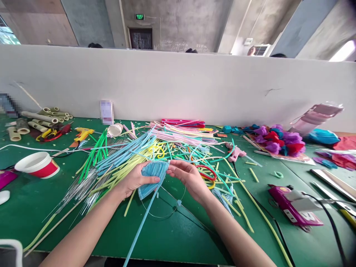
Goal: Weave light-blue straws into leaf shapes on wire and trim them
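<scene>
A small light-blue piece built from rows of pipe cleaner (153, 173) is gripped by my left hand (136, 180), thumb across its front. At its upper right edge, the fingers of my right hand (187, 176) pinch together; a blue pipe cleaner (141, 230) runs from there down toward the table's front edge. Whether the right fingertips hold the strand's end or the piece's edge is hard to make out. Below the hands a thin wire loop with a small blue tuft (179, 203) hangs over the green table (178, 237).
Behind my hands lies a heap of blue, yellow, pink and green pipe cleaners (128, 148). A paper cup (37, 165), a yellow glue gun (83, 134) and bamboo tubes (47, 118) are left. At right are a pink glue gun (236, 152), a purple power strip (294, 205) and a bottle (315, 118).
</scene>
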Demonstrator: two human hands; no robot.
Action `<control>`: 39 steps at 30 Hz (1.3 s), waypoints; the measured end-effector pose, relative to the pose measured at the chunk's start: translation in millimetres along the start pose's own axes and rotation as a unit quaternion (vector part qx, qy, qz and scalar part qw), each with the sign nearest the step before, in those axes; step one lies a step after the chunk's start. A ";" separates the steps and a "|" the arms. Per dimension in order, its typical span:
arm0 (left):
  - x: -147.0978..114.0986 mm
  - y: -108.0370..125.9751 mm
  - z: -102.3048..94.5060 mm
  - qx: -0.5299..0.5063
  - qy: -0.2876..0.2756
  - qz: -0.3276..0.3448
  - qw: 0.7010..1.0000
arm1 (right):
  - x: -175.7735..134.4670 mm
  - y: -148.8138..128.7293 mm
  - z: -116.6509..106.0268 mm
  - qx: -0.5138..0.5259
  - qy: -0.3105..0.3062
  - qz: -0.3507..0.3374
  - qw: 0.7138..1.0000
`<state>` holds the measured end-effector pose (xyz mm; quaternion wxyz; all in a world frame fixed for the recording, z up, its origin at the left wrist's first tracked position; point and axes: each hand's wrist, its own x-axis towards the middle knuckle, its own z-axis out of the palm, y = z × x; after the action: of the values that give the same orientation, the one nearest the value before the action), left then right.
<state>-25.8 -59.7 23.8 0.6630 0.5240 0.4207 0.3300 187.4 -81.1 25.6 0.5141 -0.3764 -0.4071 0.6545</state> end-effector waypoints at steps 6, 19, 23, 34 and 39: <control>1.0 -0.4 -6.3 0.035 -0.031 -0.029 0.999 | 4.1 4.8 1.5 -0.061 -0.009 -0.023 0.998; 1.3 1.9 -9.7 0.089 -0.090 -0.033 0.991 | 7.2 2.5 20.1 -0.118 -0.038 -0.001 0.992; 1.3 1.5 -10.2 0.079 -0.079 -0.033 0.993 | 12.1 -3.8 18.7 -0.149 -0.065 0.000 0.987; 0.5 -2.3 -5.3 0.028 -0.061 -0.063 0.996 | 14.1 8.7 14.2 -0.303 -0.043 -0.140 0.942; 1.4 -3.9 -0.8 -0.030 -0.010 -0.081 0.996 | 15.4 9.4 16.1 -0.334 -0.026 -0.180 0.925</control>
<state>-26.0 -59.1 19.6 0.7068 0.4714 0.4456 0.2823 166.4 -69.6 22.1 0.4572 -0.4296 -0.6758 0.3869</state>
